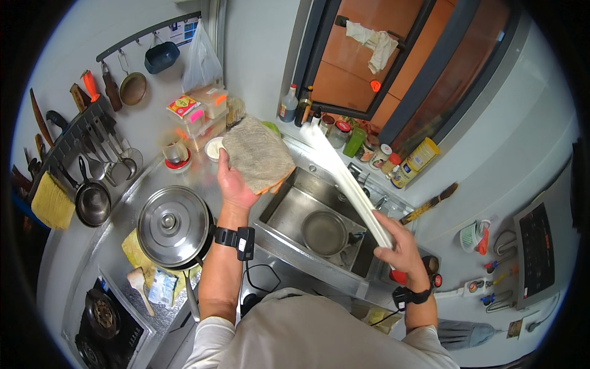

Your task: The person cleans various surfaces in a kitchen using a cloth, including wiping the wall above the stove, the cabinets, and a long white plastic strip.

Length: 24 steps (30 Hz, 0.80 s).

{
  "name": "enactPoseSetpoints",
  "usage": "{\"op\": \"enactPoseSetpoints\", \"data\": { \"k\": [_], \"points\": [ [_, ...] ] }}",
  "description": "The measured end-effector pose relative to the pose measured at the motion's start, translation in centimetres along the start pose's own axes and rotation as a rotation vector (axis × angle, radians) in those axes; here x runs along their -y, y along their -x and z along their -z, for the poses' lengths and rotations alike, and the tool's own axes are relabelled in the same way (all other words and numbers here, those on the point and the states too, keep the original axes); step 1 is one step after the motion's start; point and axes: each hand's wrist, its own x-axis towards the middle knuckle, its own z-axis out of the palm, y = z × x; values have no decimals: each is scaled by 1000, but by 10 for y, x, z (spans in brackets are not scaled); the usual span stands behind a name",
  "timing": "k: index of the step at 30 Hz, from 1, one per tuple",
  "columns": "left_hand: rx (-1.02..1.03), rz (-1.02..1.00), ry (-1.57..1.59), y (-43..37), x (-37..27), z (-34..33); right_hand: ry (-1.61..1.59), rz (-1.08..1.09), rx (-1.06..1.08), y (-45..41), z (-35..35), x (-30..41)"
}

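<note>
My left hand [235, 182] holds a folded grey-beige cloth [260, 154] with orange edging, spread flat over the counter left of the sink. My right hand [398, 242] grips the lower end of a long white bar-like object [352, 189], tilted up and left across the sink; its far end is blurred. Below lies the steel sink [295, 203], with a round metal pan or bowl [325, 233] in it. A lidded steel pan [173, 226] stands on the counter left of my left forearm.
Bottles and jars [341, 133] line the window sill behind the sink. Plastic food boxes [207, 124] stand at the back left. Ladles and small pans [92, 200] hang on the left wall. A gas stove [110, 318] is at lower left. A brush [431, 203] leans right of the sink.
</note>
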Motion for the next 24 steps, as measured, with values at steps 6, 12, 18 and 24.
{"op": "enactPoseSetpoints", "data": {
  "k": [6, 12, 18, 24],
  "points": [
    [183, 170, 60, 19, 69, -25, -1587, -268, 652, -57, -48, -71],
    [78, 33, 5, 25, 96, -43, -1767, -236, 841, -75, -59, -71],
    [1, -335, -471, 26, 96, -53, -1234, -47, 709, -76, -58, -40],
    [37, -388, -836, 21, 88, -69, -580, 229, 28, -143, -14, 6]
  ]
}}
